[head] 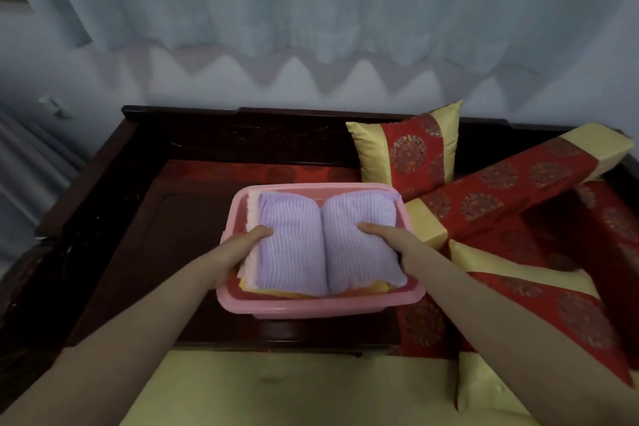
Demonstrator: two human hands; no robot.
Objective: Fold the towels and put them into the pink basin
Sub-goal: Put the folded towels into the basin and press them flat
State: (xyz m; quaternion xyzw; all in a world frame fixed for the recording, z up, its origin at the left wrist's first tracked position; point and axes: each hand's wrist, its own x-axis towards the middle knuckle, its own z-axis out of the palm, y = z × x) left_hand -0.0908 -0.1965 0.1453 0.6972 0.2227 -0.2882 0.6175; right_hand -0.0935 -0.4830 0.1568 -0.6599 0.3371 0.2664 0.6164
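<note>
A pink basin [297, 307] stands on a dark wooden surface in the middle of the view. Inside it lies a folded purple ribbed towel [325, 242], bulging in two halves, on top of a pale pink towel [251, 218] and a yellow towel [363, 289]. My left hand [247, 242] grips the purple towel's left edge, thumb on top and fingers hidden beneath. On the towel's right edge my right hand [389, 235] holds it the same way.
A red and gold square cushion [408, 152] leans at the back right. A long bolster [508, 183] and more red and gold cushions [539, 290] lie right of the basin. Yellow fabric [276, 387] covers the near edge. Curtains hang behind.
</note>
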